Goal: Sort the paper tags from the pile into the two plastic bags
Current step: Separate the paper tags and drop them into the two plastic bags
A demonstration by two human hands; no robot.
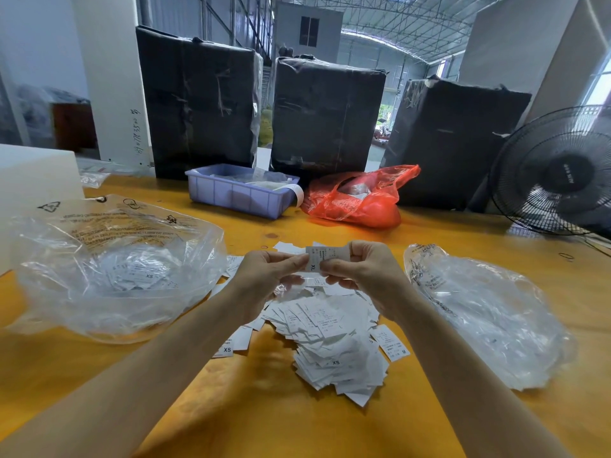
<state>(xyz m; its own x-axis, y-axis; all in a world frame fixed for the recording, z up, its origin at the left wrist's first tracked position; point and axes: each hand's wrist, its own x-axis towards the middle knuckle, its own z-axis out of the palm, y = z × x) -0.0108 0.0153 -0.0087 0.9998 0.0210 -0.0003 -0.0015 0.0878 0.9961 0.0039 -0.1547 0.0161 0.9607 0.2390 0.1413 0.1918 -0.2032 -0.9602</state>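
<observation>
- While both hands pinch one tag point(325, 256) marked XL, left hand point(264, 279) at its left edge, right hand point(360, 276) at its right: read size first, then drop.
- Tag sits above far end of pile point(334, 345), btwn hands.
- Left bag point(109, 269) shows XS tags; right bag point(489, 312) probably fits XL.

On the counter point(264, 424) the pile of paper tags point(330, 342) lies in the middle, between two plastic bags — the left bag point(109, 269) holds tags, the right bag point(489, 312) lies opposite. Behind them sit a tray point(238, 193) and another bag point(357, 200) — three wrapped bales point(324, 117) stand behind those, a fan point(555, 173) at the far right.
</observation>
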